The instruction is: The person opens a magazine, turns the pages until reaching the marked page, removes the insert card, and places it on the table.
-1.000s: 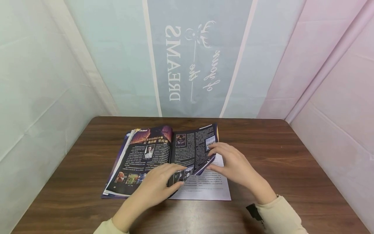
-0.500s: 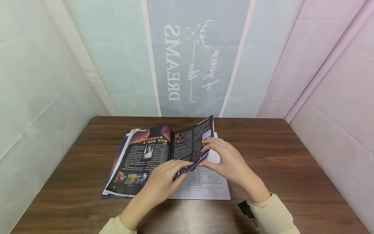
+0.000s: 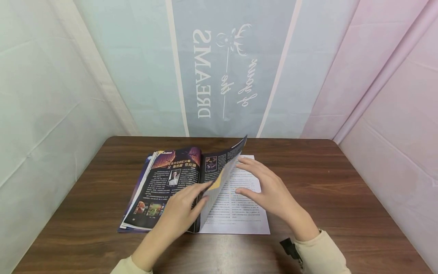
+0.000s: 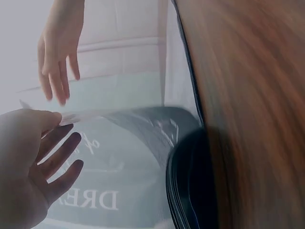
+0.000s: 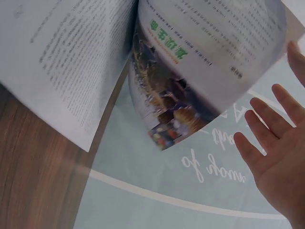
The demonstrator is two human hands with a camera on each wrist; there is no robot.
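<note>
An open magazine (image 3: 174, 179) lies on the table, its left side showing black pages with small photos. One right-hand page (image 3: 213, 163) stands lifted and bent, dark on one face and pale on the other. My left hand (image 3: 184, 205) pinches its near edge between thumb and fingers, as the left wrist view also shows at the hand (image 4: 28, 162). Beside the raised page, my right hand (image 3: 270, 186) hovers over the white page beneath (image 3: 239, 213), fingers apart and holding nothing. In the right wrist view the right hand (image 5: 281, 148) is spread near the page's printed underside (image 5: 209, 52).
The brown wooden table (image 3: 325, 179) extends on both sides of the magazine. Behind it hangs a pale backdrop (image 3: 147, 76) with mirrored lettering, and white cloth walls (image 3: 44, 114) rise at the sides. A black strap (image 3: 290, 248) is near the right sleeve (image 3: 321, 253).
The page has risen and swung left from the right side, showing its pale underside. My right hand, earlier at the page's edge, has let go. My left hand now holds the page.
</note>
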